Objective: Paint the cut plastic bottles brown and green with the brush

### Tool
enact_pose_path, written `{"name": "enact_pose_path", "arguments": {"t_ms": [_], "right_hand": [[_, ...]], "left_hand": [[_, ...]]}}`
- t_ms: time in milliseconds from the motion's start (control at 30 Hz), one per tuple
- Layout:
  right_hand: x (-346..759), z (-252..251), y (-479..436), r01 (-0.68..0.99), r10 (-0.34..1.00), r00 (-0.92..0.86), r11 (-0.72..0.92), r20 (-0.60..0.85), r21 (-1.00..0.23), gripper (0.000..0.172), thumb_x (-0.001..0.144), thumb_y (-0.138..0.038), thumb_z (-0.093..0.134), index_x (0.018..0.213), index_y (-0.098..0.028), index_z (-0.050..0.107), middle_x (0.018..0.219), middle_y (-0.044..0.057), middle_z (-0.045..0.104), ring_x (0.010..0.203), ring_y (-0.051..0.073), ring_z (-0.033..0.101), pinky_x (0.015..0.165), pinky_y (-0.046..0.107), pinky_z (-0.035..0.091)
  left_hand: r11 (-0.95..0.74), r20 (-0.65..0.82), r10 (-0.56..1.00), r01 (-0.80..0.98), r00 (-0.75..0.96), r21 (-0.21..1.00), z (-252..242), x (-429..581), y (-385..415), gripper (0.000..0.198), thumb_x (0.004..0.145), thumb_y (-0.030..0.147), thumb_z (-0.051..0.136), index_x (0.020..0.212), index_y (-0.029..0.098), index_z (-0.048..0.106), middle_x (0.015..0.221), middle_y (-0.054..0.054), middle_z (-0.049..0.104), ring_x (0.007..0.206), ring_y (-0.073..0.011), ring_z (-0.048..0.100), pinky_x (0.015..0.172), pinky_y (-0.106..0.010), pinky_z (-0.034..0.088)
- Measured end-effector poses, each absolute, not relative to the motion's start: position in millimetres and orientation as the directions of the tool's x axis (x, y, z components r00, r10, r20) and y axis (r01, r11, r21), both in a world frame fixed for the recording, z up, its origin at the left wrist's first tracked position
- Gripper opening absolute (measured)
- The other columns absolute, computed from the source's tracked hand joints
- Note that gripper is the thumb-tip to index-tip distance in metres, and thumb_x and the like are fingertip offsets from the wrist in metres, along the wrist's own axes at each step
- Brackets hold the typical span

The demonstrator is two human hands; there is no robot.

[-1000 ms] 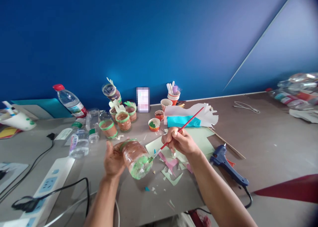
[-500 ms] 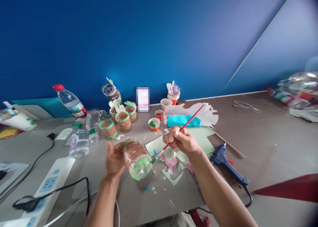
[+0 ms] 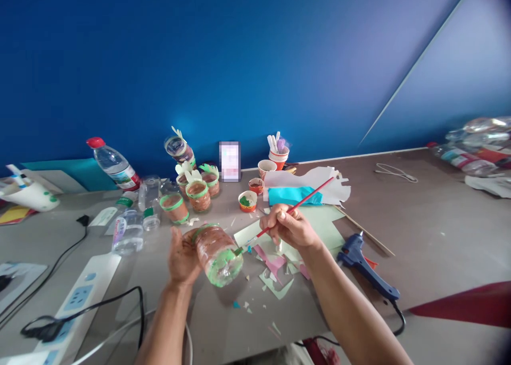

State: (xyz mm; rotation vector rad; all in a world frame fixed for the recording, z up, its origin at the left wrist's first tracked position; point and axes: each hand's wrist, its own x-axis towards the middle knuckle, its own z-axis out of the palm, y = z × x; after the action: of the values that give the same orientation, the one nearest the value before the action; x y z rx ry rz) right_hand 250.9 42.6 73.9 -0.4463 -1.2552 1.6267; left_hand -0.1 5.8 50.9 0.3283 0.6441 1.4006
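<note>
My left hand (image 3: 186, 256) holds a brown-painted plastic bottle piece (image 3: 217, 248), tilted with its green-smeared bottom toward the lower right. Pinched in my right hand (image 3: 287, 225) is a thin red paintbrush (image 3: 307, 197); its green-tipped bristles touch the upper right edge of the bottom. Behind the hands stand a small cup of green paint (image 3: 248, 200) and one of brown paint (image 3: 256, 185). Several brown pots with green rims, one of them here (image 3: 198, 196), stand at the back left, some with pale green paper shapes.
Paper scraps (image 3: 275, 280) lie below my right hand, beside a pale green sheet (image 3: 323, 221). A blue glue gun (image 3: 365, 264) rests to the right. Clear bottles (image 3: 128, 232) and a white power strip (image 3: 82, 296) with cables are at left. A phone-like screen (image 3: 230, 162) stands against the wall.
The brush tip has moved slightly left and up along the edge of the bottle's bottom, with my right hand shifting a little left. My left hand keeps its hold on the bottle piece.
</note>
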Motion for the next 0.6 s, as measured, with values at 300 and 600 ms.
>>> {"name": "enact_pose_path", "arguments": {"t_ms": [300,600], "right_hand": [[246.3,74.6,42.7,-0.468,0.849,-0.488,-0.056,0.205,-0.882,0.038,0.079,-0.054,0.067,0.072,-0.016,0.066,0.047,0.001,0.064,0.039,0.012,0.054,0.046,0.026,0.044],[248.2,73.9,44.3,-0.467,0.877,-0.436,-0.031,0.200,-0.884,0.039,0.080,-0.055,0.064,0.070,-0.017,0.062,0.042,0.000,0.060,0.040,0.012,0.054,0.048,0.025,0.044]], "left_hand": [[0.213,-0.230,0.968,-0.806,0.098,0.552,45.8,-3.5,5.4,0.078,0.091,0.065,0.024,0.075,0.010,0.077,0.081,-0.019,0.076,0.079,-0.0318,0.073,0.083,-0.051,0.055],[0.219,-0.211,0.970,-0.797,0.118,0.563,45.2,-2.2,4.8,0.075,0.090,0.065,0.029,0.077,0.009,0.077,0.081,-0.019,0.076,0.080,-0.0327,0.073,0.078,-0.050,0.057]]}}
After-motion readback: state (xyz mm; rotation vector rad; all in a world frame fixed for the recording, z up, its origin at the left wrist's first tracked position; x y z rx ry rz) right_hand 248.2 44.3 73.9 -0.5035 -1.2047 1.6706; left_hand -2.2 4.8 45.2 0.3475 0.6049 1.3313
